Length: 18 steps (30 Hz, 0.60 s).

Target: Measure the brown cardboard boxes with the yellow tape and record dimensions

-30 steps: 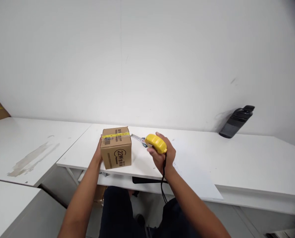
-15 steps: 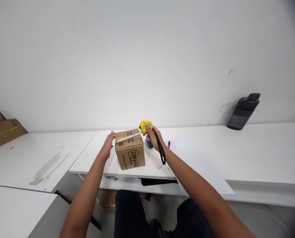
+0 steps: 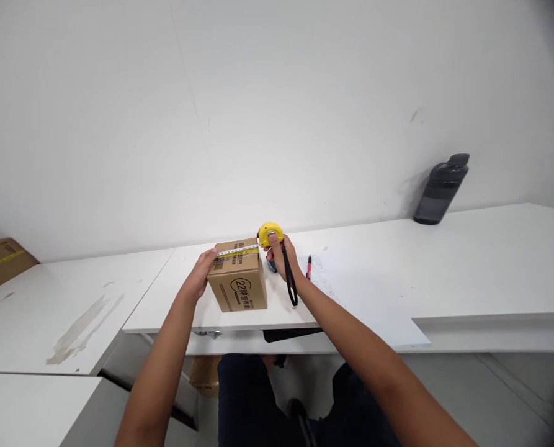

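Our right hand [image 3: 285, 257] grips tape [image 3: 269, 232]; left hand [image 3: 199, 274] at box [image 3: 245, 288] edge, pinching we can't tell. Loose hold could slip blade [image 3: 237, 251].

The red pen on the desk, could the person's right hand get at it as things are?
Probably yes: the red pen lies close beside the right hand, with nothing visible between them, though that hand holds the yellow tape measure.

Plain dark navy trousers [image 3: 246, 397] over both legs, with bare forearms [image 3: 167, 347] from elbow to wrist.
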{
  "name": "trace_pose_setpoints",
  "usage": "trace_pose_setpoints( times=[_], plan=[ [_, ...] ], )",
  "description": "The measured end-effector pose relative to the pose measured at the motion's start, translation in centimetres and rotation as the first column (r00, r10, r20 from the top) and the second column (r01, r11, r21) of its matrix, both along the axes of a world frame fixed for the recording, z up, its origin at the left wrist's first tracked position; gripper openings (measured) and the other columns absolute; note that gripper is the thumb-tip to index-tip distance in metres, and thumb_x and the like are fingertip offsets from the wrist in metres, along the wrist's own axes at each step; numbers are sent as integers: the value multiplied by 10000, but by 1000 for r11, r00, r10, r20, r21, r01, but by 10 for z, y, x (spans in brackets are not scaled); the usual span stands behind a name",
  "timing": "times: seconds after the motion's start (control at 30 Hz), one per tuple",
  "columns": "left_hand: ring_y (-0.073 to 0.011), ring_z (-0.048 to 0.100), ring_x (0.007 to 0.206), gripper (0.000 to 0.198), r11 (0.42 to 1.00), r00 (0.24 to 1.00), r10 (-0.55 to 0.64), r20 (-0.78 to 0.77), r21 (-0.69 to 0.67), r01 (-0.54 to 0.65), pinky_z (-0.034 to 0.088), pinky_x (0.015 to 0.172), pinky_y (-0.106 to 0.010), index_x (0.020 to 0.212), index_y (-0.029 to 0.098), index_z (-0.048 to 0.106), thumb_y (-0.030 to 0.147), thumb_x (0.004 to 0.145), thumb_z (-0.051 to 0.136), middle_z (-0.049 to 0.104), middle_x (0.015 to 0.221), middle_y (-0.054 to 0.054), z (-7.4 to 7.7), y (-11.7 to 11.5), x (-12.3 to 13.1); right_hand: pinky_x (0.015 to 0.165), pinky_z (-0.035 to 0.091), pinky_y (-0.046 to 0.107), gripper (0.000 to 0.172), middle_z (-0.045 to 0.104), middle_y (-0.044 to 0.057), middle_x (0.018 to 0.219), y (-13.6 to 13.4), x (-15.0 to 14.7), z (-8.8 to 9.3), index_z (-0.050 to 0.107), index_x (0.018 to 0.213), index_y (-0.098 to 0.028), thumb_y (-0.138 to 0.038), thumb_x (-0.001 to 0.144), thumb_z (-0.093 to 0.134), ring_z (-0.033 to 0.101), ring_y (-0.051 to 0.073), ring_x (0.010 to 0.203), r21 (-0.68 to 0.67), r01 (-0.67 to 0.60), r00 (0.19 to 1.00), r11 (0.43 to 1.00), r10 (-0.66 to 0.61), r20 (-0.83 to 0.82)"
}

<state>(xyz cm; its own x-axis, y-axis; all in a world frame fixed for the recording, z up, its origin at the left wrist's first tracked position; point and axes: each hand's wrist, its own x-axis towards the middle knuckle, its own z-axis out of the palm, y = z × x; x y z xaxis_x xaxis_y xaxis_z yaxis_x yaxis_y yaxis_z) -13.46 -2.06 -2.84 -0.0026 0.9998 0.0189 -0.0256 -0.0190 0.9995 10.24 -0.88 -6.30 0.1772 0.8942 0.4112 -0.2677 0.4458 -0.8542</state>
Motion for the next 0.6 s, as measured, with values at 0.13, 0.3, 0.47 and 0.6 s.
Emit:
trace_pose_setpoints(
  times=[0.13, 0.3, 0.47, 0.6],
  plan=[
    [-261, 721, 895, 622, 995, 999, -32, 40, -88, 36, 538, 729, -337, 1199, 186, 636, 612, 761, 755, 748, 1036, -118, -4, 2, -1, 530, 436, 232, 494, 602, -36, 740, 0, 1, -9, 489, 944, -226, -711, 882, 555, 533, 89, 552, 4, -42, 999, 999, 42, 16],
    [-253, 723, 840, 532, 986, 995, -40, 94, -158, 55, 539, 698, -335, 1168, 192, 632, 591, 821, 693, 756, 984, -105, -13, 3, -5, 537, 433, 239, 485, 573, -59, 723, -3, -1, -18, 477, 961, -241, -706, 870, 577, 510, 89, 535, -2, -57, 998, 998, 57, 31],
    [-217, 706, 734, 434, 977, 993, 36, 113, -214, -11, 521, 636, -298, 1115, 173, 615, 491, 828, 686, 742, 884, -73, -15, 8, -3, 535, 434, 240, 462, 577, -57, 724, -5, 1, -20, 472, 963, -243, -688, 884, 567, 518, 98, 548, 14, -39, 995, 999, 38, 96],
    [-192, 687, 690, 390, 979, 987, 71, 143, -199, -42, 508, 609, -272, 1087, 162, 595, 423, 814, 694, 721, 835, -54, -13, 9, 1, 534, 431, 237, 438, 576, -54, 730, -5, 4, -21, 477, 958, -236, -663, 901, 556, 518, 96, 548, 4, -33, 989, 999, 32, 141]
  ],
)
